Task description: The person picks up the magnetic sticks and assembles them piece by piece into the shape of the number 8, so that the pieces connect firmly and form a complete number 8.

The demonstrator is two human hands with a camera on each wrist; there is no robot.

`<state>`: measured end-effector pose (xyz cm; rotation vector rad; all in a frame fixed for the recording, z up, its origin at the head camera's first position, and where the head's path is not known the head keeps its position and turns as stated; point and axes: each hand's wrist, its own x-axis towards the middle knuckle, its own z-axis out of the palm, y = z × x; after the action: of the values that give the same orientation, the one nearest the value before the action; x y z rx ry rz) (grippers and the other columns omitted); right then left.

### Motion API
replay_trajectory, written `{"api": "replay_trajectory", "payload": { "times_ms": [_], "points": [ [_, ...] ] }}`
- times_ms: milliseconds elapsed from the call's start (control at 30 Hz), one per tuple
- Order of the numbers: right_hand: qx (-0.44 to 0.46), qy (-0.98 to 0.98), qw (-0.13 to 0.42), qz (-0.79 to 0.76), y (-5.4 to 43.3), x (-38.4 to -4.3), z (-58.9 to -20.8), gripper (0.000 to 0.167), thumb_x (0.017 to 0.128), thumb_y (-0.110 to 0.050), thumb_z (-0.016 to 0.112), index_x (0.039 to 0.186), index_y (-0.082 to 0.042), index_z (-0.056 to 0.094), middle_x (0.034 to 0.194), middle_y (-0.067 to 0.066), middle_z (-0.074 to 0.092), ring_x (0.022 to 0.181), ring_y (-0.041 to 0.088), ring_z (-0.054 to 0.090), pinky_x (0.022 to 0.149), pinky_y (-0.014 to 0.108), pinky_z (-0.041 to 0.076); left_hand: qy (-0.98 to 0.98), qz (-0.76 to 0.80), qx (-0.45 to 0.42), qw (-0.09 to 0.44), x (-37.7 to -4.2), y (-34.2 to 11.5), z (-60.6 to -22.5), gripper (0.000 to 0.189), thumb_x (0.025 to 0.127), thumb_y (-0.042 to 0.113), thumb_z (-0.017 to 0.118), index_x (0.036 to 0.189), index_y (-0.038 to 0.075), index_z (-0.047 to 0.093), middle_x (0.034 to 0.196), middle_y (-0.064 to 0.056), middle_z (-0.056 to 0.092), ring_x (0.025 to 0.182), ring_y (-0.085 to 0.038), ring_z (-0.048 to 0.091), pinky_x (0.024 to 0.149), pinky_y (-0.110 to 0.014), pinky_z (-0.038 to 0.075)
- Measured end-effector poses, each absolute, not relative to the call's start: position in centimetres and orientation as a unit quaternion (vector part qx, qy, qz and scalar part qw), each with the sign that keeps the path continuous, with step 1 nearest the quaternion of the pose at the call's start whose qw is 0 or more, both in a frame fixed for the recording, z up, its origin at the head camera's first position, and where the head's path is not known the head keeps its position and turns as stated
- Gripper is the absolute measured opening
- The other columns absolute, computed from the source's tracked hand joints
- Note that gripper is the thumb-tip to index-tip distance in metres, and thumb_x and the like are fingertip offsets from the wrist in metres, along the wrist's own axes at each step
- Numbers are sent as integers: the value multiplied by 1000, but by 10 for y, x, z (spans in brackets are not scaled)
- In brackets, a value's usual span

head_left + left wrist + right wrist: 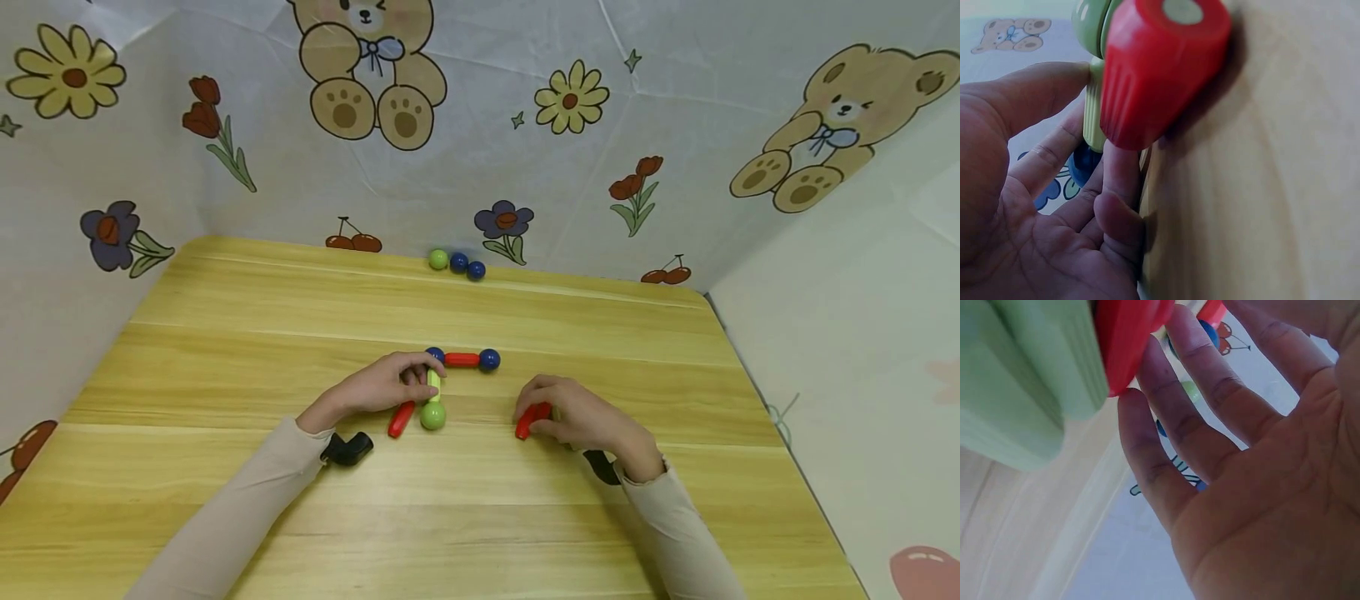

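Note:
My left hand [386, 383] pinches a yellow-green rod [434, 385] between thumb and forefinger. A green ball [432, 416] sits at the rod's near end and a blue ball [434, 356] at its far end. From that blue ball a red rod [462, 360] runs right to a second blue ball [489, 360]. Below the left fingers lies a loose red rod [1160, 75], its round end disc facing the left wrist camera. Over to the right, my right hand [573, 412] holds a red rod [531, 419] between thumb and fingers; pale green rods [1041, 362] lie beside it, mostly hidden from the head view.
A green ball [438, 259] and two blue balls [467, 266] stand in a row at the back edge of the wooden table [300, 308]. Behind it hangs a white cloth [480, 50] printed with bears and flowers. Black wrist mounts [347, 449] sit below both hands.

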<state>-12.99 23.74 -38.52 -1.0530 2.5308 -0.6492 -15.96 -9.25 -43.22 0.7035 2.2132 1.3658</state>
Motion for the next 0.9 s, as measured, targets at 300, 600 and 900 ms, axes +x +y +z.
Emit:
{"api": "replay_trajectory", "payload": {
  "times_ms": [300, 600, 900],
  "points": [
    [-366, 894, 153, -209, 238, -132, -397, 21, 88, -9, 77, 109, -14, 73, 112, 0, 65, 102, 16, 61, 90, 36, 52, 802, 493, 252, 223, -159, -91, -433, 25, 97, 18, 67, 121, 11, 65, 96, -5, 56, 82, -19, 52, 76, -30, 44],
    [-354, 906, 133, -189, 231, -132, -399, 22, 90, -11, 75, 111, -14, 72, 108, 0, 67, 97, 14, 61, 87, 35, 52, 800, 498, 250, 225, -160, -93, -432, 26, 98, 19, 66, 123, 11, 64, 97, -6, 57, 82, -19, 52, 76, -30, 45],
    [-354, 909, 121, -185, 229, -131, -400, 20, 95, -18, 71, 114, -16, 71, 106, -3, 65, 90, 10, 58, 83, 31, 51, 797, 500, 251, 227, -160, -93, -432, 26, 98, 19, 66, 123, 10, 64, 96, -6, 57, 82, -19, 52, 76, -30, 45]
  ]
}}
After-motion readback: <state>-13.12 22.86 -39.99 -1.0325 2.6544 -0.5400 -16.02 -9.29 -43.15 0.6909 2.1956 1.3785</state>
